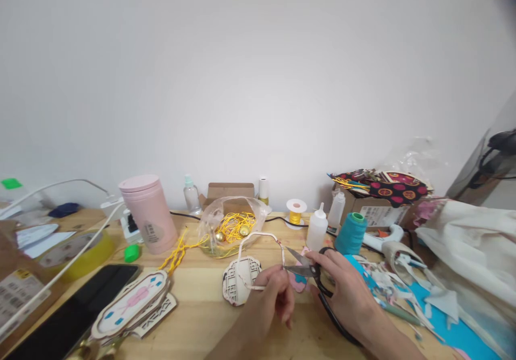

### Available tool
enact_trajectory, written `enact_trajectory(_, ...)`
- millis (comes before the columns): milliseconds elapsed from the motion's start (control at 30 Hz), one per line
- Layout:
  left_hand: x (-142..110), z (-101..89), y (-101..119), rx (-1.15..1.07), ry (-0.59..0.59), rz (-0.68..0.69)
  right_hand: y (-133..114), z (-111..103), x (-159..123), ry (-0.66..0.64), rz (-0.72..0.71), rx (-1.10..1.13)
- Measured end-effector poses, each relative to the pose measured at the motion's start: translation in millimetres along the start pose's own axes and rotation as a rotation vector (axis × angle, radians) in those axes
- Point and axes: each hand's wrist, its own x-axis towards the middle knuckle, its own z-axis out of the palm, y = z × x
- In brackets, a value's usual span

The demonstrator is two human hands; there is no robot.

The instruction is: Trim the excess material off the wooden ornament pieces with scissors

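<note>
My left hand [271, 294] is closed, pinching the lower right part of a thin, pale loop-shaped frame [258, 234] with small dark marks. My right hand [347, 282] grips black-handled scissors [301, 270]. Their blades are spread, the tips close to the loop's right side beside my left fingers; I cannot tell whether they touch it. Partly behind the loop lies a wooden lattice piece [255, 266] with a pale centre. A pink and blue piece [299, 282] shows behind the scissors, mostly hidden.
Left are a pink canister [149, 215], a black phone [80, 309] and stacked decorated plaques [131, 303]. A plastic bag of yellow cord [234, 225] sits at the back. A squeeze bottle [317, 230], teal thread cone [350, 235] and fabric scraps [397, 285] stand or lie right.
</note>
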Motion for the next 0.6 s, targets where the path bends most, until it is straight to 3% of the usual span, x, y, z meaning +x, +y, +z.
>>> enact_trajectory(367,-3.8,1.7,7.8,0.190,0.004,0.019,-0.5,2.4,-2.4,-0.078,0.089,-0.170)
enact_trajectory(600,-3.8,2.1,5.2,0.188,0.010,0.001,-1.4,0.7,-1.0,-0.068,0.127,-0.224)
